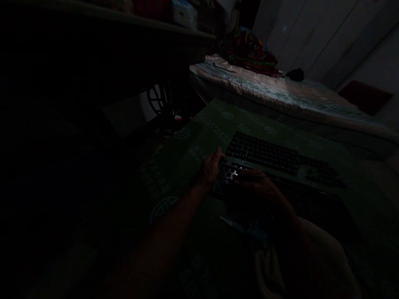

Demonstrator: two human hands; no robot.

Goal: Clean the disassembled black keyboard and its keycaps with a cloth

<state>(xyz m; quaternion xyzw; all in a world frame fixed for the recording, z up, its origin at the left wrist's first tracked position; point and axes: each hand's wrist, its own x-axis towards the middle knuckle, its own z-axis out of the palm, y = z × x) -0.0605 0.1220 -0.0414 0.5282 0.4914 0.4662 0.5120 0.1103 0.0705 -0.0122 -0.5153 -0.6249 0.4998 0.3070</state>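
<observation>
The keyboard base (231, 175) lies at the middle of the frame and runs toward the lower right, its pale left end catching the little light there is. It looks light and stiff, a thin shell likely to flex if pressed midspan, so the end edges seem the safest hold; the small fittings on its face are probably fragile. The left hand (210, 168) is closed around that left end, thumb raised at the edge and the other fingers mostly hidden. The right hand (258, 185) is bent over the face, just beside the bright patch; thin dark lines show near its fingers, but in this gloom I cannot tell whether it grips anything.

Above the base, small dark keys (264, 151) lie in rows; they look light and easy to scatter. Below the hands lies a blue pointed tool (230, 223). All of it rests on a green printed tabletop (174, 166).

The room is very dim: a bed (264, 85) with a bunched blanket (249, 50) at upper right, a board wall (311, 37) behind, and a spoked wheel (156, 99) left of centre.
</observation>
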